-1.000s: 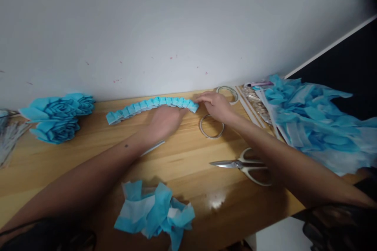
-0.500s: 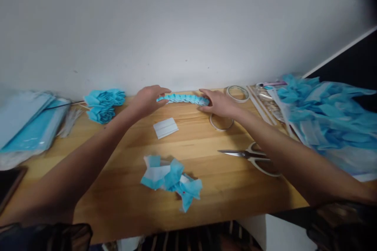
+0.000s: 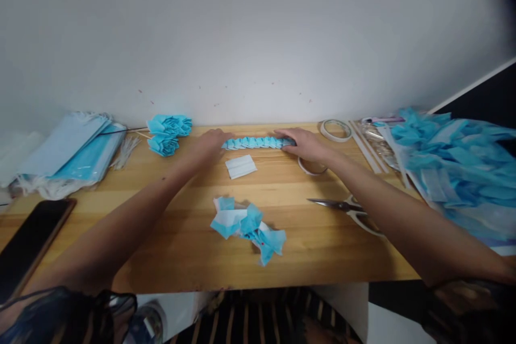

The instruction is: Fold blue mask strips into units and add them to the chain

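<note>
Blue pleated strip (image 3: 253, 143) lies near ctr of frame, a bit above mid-height, along the far side of the table (image 3: 181, 258), roughly level L to R, a hand at each end. L hand (image 3: 209, 144) is at its L end; fingers partly hidden behind the hand, so can't tell if they pinch it. R hand (image 3: 304, 143) is at the R end, fingers bent round it, thumb on the near side; can't tell how firm, if at all. Handling, my guess: v. light, soft, thin sheet folded into a springy chain; prob. not slippery, but folds could crush or pull apart w/ a hard squeeze or tug. Best hold: both ends, flat of the fingers, light pressure, mid left free. Just below it, ctr: small pale folded rectangle (image 3: 241, 166). Lower ctr: crumpled blue/white scraps (image 3: 245, 228). R of ctr: thin ring (image 3: 312, 173), partly under R hand; below that, scissors (image 3: 338, 204), tip pointing L, handles partly behind R forearm. Further R, nr wall: tape roll (image 3: 336, 140), then white strips (image 3: 365, 148), then a big loose blue heap (image 3: 467, 161) at the R edge. Upper L of ctr: blue flowers (image 3: 167, 129); further L, white strands (image 3: 126, 151) & flat blue packs (image 3: 76, 150). Lower L: dark phone (image 3: 34, 242).
</note>
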Tool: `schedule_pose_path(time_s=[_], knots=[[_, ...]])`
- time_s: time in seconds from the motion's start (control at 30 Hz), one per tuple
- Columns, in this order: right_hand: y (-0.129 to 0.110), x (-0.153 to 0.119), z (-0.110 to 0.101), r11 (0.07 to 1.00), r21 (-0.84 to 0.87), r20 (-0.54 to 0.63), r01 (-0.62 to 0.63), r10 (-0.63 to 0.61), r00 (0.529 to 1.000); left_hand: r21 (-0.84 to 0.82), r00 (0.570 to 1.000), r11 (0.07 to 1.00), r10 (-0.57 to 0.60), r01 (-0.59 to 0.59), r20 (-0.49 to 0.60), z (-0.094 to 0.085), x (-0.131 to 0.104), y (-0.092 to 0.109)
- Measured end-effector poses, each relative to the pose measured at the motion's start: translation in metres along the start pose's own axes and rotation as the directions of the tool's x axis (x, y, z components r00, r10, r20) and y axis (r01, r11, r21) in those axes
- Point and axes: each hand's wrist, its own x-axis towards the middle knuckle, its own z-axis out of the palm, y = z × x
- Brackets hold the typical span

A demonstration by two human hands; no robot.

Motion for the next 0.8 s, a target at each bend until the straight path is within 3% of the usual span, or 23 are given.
schedule_pose_path(time_s=[0.17,0.3,0.57,0.7,0.8], knots=[[-0.014,0.015,0.004,0.997,0.029,-0.007,0.065,-0.065,0.998,0.088,0.999,0.996,-0.027,0.03,-0.035,0.0,-0.018,-0.018],[-0.022,0.012,-0.005,0.998,0.039,-0.08,0.047,-0.044,0.996,0.024,0.992,0.998,-0.047,0.051,-0.117,-0.002,-0.029,-0.021],[0.0,-0.077,-0.036,0.999,0.032,-0.148,-0.044,0.048,0.988,-0.095,0.973,0.996,-0.021,-0.001,-0.231,-0.009,-0.07,-0.006],[0.009,-0.113,-0.036,0.992,0.027,-0.128,-0.12,0.122,0.984,-0.137,0.973,0.988,-0.102,0.074,-0.207,-0.014,-0.071,0.007],[0.007,-0.132,-0.032,0.994,-0.009,-0.106,-0.11,0.108,0.988,-0.201,0.961,0.974,-0.154,0.109,-0.228,-0.02,-0.075,0.022]])
